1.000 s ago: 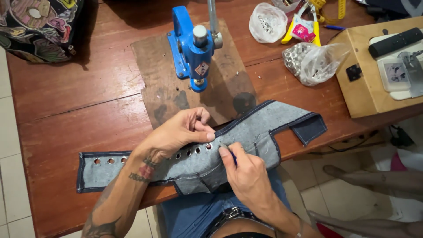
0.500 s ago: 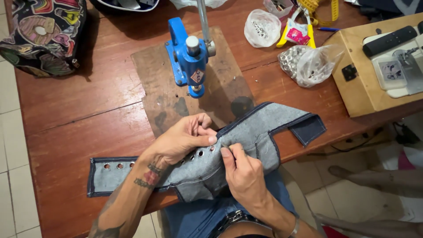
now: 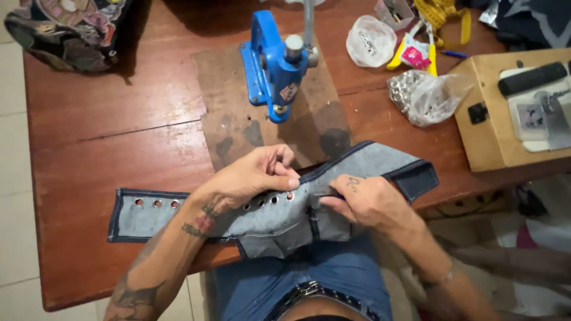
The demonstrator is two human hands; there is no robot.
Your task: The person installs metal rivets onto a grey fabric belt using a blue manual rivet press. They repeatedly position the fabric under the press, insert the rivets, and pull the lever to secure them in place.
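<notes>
Denim panel [image 3: 279, 217], both hands pinching, clear bag [image 3: 425, 95] behind

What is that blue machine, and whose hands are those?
The picture comes from a camera worn on a person's head, looking down, so the two hands are that person's own. The left hand and the right hand both pinch a grey denim piece with dark blue edges. It lies across the near edge of a wooden table and has a row of small round holes in it.

The blue machine is a hand press. It stands on a brown board, just behind the hands, and nobody is touching it.

To the right are a clear bag of small silver metal bits, a smaller white bag, yellow pliers and a wooden box. A colourful bag sits at the far left corner.
</notes>
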